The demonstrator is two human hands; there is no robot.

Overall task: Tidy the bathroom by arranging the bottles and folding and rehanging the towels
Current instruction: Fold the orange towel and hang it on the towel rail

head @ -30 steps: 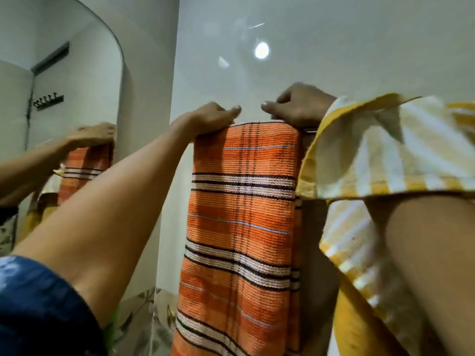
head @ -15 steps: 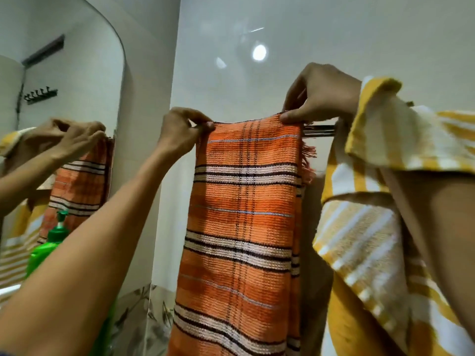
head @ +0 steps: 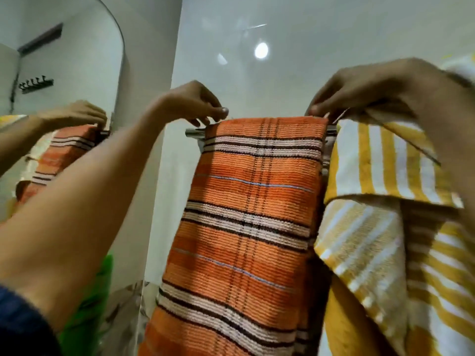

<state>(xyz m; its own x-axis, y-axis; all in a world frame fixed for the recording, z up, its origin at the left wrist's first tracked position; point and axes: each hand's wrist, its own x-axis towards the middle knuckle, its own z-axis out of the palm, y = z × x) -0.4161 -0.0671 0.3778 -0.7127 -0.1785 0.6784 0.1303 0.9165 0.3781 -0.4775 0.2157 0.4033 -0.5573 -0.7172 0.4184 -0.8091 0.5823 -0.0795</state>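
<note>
Hanging over the rail (head: 195, 132), the orange striped towel (head: 246, 214) has both top corners pinched by left hand (head: 191, 104) and right hand (head: 372, 91).

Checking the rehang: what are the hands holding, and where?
Both hold the orange striped towel at its top fold on the rail: left hand pinches the left corner, right hand the right corner.

A shiny chrome wall-mounted towel rail (head: 195, 132) carries an orange woven towel with white and dark stripes (head: 254, 201), draped over its middle and hanging down.
</note>
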